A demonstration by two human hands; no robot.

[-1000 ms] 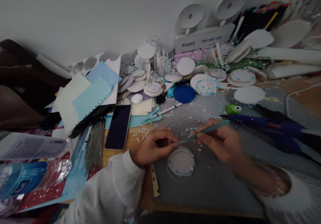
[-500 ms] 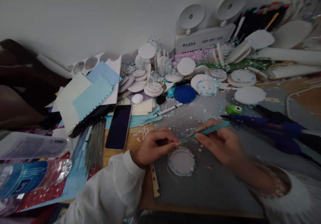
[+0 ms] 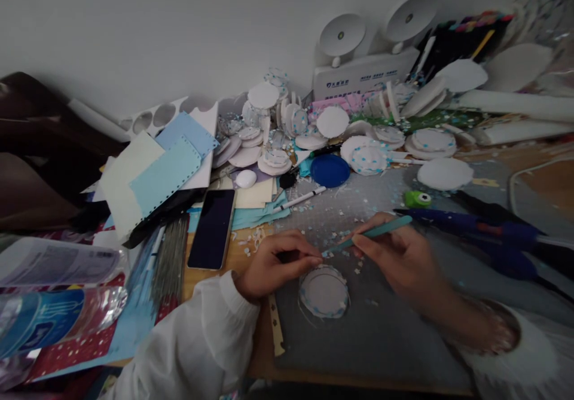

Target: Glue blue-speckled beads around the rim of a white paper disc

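Pale plain wall behind cluttered wooden tabletop; grey cutting mat on top. White round disc edged with small blue bits lies on mat, between and just below both hands. Right hand: grip clamped on slim teal tweezers, tips angled toward left fingertips. Left hand: grip together, thumb against forefinger at disc's far edge; cannot tell what is pinched. Black flat phone farther left; dark blue glue gun beyond right hand.

Our left hand, one: thumb and forefinger pinched. Our right hand, one: fingers bent, pen-style grip. Our forearms, two: angled inward.
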